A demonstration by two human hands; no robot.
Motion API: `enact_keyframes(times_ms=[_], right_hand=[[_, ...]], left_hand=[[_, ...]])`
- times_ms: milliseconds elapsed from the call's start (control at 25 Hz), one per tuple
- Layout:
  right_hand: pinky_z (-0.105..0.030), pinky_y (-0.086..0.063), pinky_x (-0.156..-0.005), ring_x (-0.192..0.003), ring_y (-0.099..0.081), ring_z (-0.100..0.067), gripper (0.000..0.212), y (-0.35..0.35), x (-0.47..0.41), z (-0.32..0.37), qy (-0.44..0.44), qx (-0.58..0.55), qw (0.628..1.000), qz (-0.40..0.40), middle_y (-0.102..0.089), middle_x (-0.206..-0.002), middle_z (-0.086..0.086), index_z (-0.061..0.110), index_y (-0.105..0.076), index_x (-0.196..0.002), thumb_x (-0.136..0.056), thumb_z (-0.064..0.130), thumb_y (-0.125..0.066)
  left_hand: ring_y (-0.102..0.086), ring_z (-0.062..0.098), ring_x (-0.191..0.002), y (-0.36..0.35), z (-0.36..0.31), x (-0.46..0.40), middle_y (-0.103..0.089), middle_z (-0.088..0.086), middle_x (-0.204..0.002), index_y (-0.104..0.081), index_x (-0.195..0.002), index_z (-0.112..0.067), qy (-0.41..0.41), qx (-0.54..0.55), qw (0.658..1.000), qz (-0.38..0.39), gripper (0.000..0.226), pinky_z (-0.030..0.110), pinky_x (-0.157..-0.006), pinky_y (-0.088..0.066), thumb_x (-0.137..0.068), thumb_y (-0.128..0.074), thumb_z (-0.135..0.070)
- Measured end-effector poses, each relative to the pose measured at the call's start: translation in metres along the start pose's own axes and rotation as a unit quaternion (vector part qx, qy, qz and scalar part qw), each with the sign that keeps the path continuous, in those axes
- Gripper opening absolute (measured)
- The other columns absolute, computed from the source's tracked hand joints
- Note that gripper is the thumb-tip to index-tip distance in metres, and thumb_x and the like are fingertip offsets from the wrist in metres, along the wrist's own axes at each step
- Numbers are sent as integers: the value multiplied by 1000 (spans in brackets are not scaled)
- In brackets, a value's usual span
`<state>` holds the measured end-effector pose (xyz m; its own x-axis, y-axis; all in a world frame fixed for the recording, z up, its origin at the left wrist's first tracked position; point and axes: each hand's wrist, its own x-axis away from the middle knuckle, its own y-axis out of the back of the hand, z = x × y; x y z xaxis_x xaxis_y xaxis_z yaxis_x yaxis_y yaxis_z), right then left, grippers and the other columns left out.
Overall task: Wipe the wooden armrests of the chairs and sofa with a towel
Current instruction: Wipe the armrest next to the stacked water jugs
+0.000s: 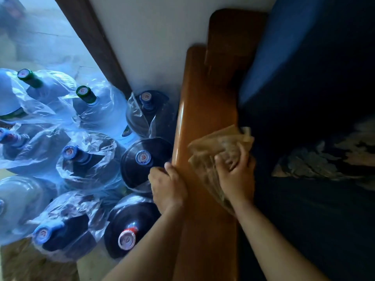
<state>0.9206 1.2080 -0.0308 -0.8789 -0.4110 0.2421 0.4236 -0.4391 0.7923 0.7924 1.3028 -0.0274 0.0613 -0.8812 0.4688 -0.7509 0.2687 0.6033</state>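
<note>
A glossy brown wooden armrest (205,110) runs from the bottom of the view up to the white wall. A crumpled beige towel (211,147) lies on its right half. My right hand (236,175) grips the towel and presses it against the wood near the armrest's inner edge. My left hand (168,187) holds the armrest's outer left edge, thumb on top and fingers curled down over the side.
Several large water jugs (142,159) wrapped in clear plastic crowd the floor just left of the armrest. A dark blue sofa cushion (304,78) fills the right side. A dark wooden door frame (91,41) slants at upper left.
</note>
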Motion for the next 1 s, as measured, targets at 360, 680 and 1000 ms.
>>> enact_keyframes(times_ms=[360,680,1000], right_hand=[[-45,-50,-94,-131,-51,-39,115,7,103,-47,-61,-43,994,81,-38,-154,-16,27,-11,-164,-76,88,-52],[-66,-2,-124,-156,-2,-50,84,-13,199,-36,198,231,949,84,-12,-174,-9,44,-23,-161,-89,81,-41],[-67,-1,-124,-155,2,-52,85,-59,135,47,196,282,936,76,-4,-175,-3,51,-38,-152,-74,71,-62]], left_hand=[[-30,23,-144,33,55,48,-36,9,-153,-34,-157,-16,-170,-41,971,165,61,36,-121,-19,-105,-38,-49],[-71,34,-105,137,134,108,-77,16,-108,-74,-110,-16,23,164,965,205,43,48,-90,-56,-106,-38,-39],[-70,46,-110,169,174,84,-70,28,-120,-57,-130,-3,290,287,880,243,57,58,-97,-55,-106,-37,-51]])
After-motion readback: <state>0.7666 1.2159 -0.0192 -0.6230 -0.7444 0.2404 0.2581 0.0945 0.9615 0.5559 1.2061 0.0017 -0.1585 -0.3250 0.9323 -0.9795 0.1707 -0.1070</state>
